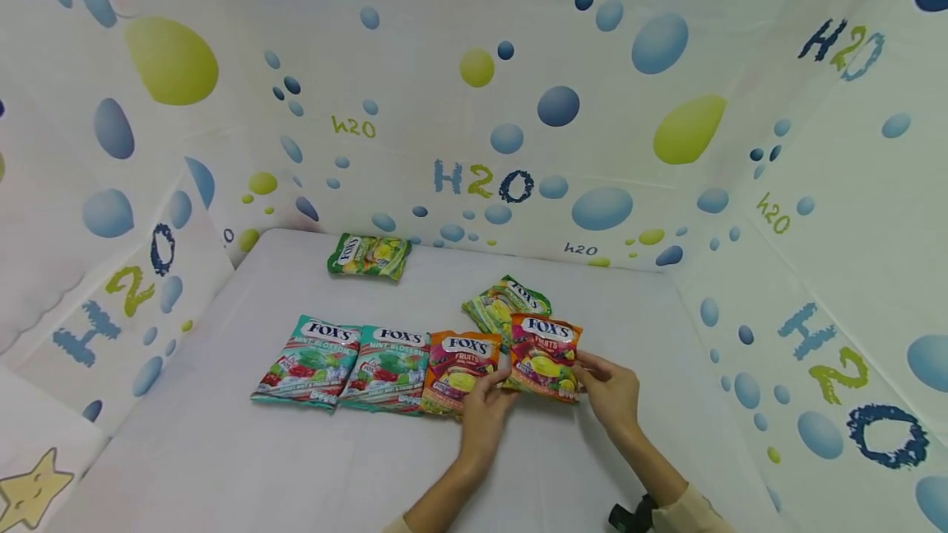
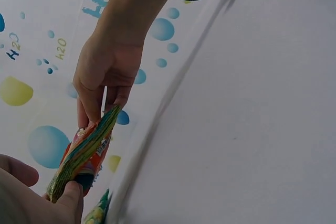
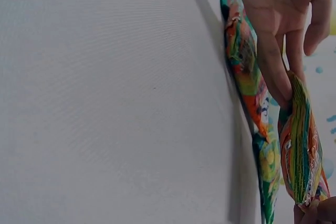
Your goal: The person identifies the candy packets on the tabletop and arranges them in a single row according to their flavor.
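Both hands hold an orange bag of Fox's Fruits candy up off the table, its front turned to the head camera. My left hand pinches the bag's lower left corner. My right hand grips its right edge. In the left wrist view the held candy bag shows edge-on between the two hands. Behind it lies a green Fox's candy bag, partly covered by the held one. A second orange Fruits bag lies flat just left, close to my left hand.
Two teal Mint Blossom bags, one at far left and one beside it, continue the row. Another green bag lies at the back left. Patterned cloth walls enclose the white table at the back and sides.
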### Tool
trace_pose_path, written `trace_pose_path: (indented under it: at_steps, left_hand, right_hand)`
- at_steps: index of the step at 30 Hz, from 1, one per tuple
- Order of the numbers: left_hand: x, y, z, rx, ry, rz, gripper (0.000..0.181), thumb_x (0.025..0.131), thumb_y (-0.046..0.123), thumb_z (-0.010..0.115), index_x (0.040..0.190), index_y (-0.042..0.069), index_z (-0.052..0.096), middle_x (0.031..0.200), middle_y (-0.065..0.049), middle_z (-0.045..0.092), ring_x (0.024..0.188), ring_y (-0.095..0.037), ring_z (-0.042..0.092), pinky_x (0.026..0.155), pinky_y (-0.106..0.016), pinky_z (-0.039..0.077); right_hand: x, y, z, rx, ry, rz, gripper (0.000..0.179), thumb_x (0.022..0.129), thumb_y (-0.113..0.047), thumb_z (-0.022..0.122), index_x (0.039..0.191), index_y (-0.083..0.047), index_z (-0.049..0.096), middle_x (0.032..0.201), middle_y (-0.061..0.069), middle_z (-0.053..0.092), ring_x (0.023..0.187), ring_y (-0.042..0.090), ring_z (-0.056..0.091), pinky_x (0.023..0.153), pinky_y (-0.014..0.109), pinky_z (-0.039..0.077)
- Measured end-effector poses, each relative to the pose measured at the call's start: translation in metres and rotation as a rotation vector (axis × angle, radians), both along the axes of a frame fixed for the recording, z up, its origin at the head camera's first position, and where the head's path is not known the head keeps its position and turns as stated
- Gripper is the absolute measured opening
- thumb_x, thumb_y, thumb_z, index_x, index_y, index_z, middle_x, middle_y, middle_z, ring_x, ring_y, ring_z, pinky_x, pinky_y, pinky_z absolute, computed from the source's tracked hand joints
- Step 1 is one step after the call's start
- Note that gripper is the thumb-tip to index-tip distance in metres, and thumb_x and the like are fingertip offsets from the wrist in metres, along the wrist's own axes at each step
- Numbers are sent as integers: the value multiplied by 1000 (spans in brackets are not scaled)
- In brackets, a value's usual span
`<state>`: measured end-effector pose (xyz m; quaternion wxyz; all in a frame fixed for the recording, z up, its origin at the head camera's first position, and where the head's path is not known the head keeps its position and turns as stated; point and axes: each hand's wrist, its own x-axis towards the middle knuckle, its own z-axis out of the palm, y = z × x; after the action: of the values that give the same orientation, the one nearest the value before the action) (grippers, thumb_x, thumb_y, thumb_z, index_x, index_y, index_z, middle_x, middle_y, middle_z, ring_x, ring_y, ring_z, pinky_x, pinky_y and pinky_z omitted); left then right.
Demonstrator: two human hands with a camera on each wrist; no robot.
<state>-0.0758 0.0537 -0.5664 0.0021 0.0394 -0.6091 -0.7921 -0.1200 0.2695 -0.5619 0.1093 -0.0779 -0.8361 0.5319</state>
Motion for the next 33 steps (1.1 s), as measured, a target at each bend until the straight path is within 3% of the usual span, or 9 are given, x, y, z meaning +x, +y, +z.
trace_pose_path:
  at_steps: [9, 18, 24, 29, 33]
  left_hand:
    - [8, 0, -6, 30, -15, -19, 42, 94, -1, 67, 134, -11, 60, 138, -28, 60, 123, -38, 65, 99, -28, 54]
    - [14, 1, -9, -47, -33, -8, 42, 92, 0, 68, 132, -10, 62, 136, -25, 60, 115, -34, 66, 90, -20, 54]
    - [17, 2, -10, -59, -49, 4, 42, 92, -1, 68, 132, -11, 62, 134, -25, 59, 115, -35, 65, 89, -20, 53]
    - [20, 1, -8, -122, -72, -4, 44, 90, 1, 68, 133, -9, 62, 123, -19, 63, 104, -27, 65, 80, -21, 51]
    - [23, 1, -6, -166, -84, -19, 47, 90, 4, 67, 135, -9, 61, 123, -19, 63, 106, -27, 65, 82, -23, 51]
  right_hand:
    - [7, 1, -7, 12, -36, 8, 25, 95, -11, 77, 119, -6, 79, 111, 14, 78, 86, 20, 73, 64, 24, 59]
    - [13, 2, -14, 14, -52, 4, 24, 94, -9, 78, 118, -6, 80, 110, 14, 78, 85, 20, 73, 63, 24, 58]
    - [15, 1, -18, 2, -48, 5, 23, 93, -7, 78, 116, -4, 80, 107, 14, 79, 83, 17, 72, 64, 23, 59]
    - [16, 1, -22, -18, -44, 10, 23, 92, -5, 78, 115, -5, 80, 102, 13, 79, 83, 17, 73, 63, 24, 59]
    - [16, 0, -25, -8, -55, 8, 23, 92, -6, 78, 114, -5, 80, 101, 12, 80, 85, 18, 74, 63, 23, 58]
